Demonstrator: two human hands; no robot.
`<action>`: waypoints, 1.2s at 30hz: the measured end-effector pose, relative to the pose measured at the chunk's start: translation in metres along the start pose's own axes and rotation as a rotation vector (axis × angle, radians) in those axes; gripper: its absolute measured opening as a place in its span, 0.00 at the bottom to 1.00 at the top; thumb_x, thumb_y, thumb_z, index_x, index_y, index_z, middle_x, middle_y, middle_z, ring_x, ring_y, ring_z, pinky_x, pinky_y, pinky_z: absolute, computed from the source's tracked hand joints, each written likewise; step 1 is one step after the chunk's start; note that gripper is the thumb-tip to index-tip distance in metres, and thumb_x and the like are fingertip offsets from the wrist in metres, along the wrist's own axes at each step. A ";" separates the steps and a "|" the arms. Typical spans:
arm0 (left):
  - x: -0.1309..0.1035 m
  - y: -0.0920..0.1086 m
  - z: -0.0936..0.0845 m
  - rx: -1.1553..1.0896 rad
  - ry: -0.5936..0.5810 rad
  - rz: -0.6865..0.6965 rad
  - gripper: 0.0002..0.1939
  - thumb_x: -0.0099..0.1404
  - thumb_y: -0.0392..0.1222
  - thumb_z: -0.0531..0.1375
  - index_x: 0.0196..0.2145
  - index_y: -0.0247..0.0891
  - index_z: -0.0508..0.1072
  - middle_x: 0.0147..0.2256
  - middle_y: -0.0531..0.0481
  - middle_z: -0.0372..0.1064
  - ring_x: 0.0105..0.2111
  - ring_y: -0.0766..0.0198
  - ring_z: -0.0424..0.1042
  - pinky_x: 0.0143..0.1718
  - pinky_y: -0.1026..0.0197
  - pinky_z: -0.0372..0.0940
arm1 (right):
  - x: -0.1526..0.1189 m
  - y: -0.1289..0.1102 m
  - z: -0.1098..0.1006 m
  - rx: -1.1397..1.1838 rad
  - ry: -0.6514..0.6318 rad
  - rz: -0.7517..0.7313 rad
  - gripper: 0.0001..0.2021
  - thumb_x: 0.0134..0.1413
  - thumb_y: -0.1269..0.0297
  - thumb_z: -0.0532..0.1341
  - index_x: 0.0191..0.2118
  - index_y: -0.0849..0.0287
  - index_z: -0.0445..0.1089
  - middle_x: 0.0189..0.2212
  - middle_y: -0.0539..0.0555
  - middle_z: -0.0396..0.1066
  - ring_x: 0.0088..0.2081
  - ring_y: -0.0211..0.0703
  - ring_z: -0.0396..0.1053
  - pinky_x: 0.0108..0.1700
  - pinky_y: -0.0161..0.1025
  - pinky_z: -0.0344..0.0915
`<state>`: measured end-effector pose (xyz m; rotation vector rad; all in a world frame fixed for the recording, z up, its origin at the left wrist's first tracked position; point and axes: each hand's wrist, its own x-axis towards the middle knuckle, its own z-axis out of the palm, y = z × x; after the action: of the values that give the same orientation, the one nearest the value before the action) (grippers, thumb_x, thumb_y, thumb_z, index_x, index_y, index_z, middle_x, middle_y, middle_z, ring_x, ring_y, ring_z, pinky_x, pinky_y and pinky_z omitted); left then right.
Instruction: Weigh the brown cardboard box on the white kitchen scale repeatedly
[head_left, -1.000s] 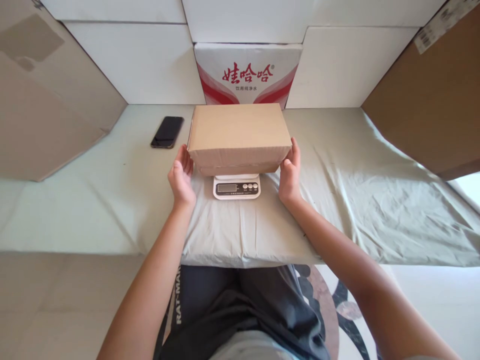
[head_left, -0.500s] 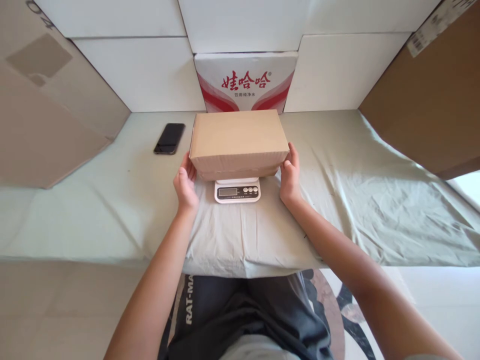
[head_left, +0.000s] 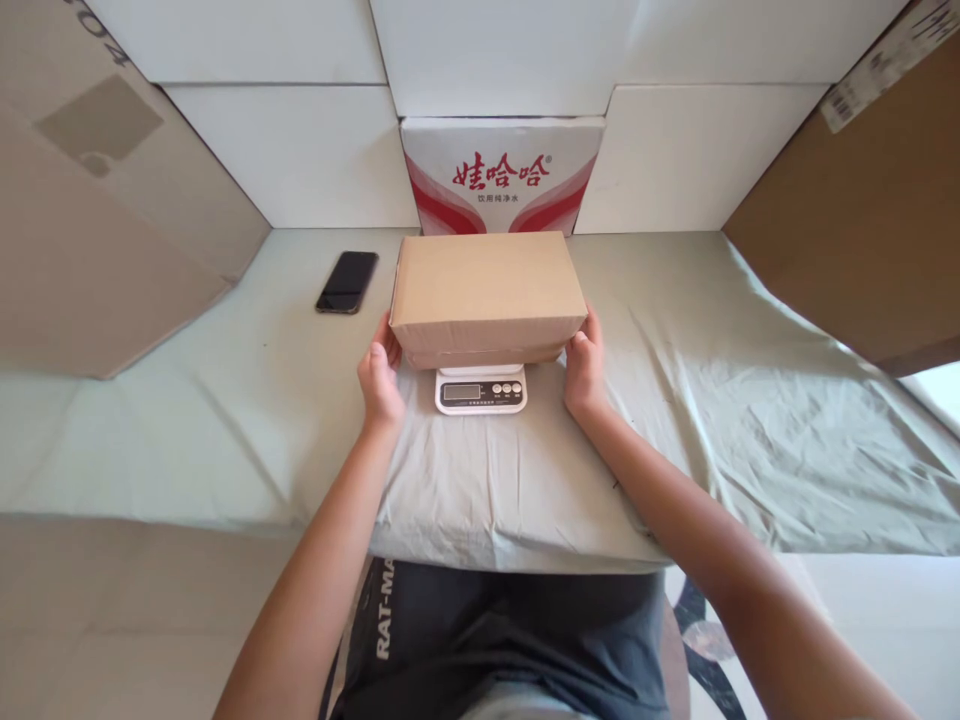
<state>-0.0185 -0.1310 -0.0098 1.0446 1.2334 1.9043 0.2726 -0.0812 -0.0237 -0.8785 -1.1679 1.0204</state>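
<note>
A closed brown cardboard box (head_left: 487,280) sits on or just over a small white kitchen scale (head_left: 481,393); its bottom hides the scale's platform, so I cannot tell whether they touch. The scale's grey display looks blank, with round buttons to its right. My left hand (head_left: 381,375) grips the box at its left end, fingers partly behind the side. At the right end my right hand (head_left: 585,365) holds it the same way, thumb toward the front and other fingers partly hidden.
On the pale green cloth (head_left: 315,430) a black smartphone (head_left: 347,282) lies left of the box. Behind stands a white and red printed carton (head_left: 499,180) against white panels (head_left: 300,150). Large cardboard boxes flank the table at left (head_left: 135,250) and right (head_left: 862,220).
The whole view has shifted slightly, with the scene lower and to the right. Both hands stay at the ends of the box, which sits a little lower over the scale.
</note>
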 end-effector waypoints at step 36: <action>-0.002 0.000 0.000 -0.049 0.002 0.035 0.43 0.64 0.80 0.64 0.55 0.40 0.87 0.58 0.34 0.84 0.66 0.39 0.78 0.70 0.45 0.72 | -0.002 -0.003 0.002 0.020 -0.003 -0.019 0.32 0.64 0.33 0.62 0.69 0.36 0.68 0.77 0.48 0.66 0.82 0.64 0.56 0.86 0.72 0.49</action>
<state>-0.0178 -0.1322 -0.0106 1.0453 1.1710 1.9523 0.2707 -0.0839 -0.0209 -0.8488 -1.1649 1.0164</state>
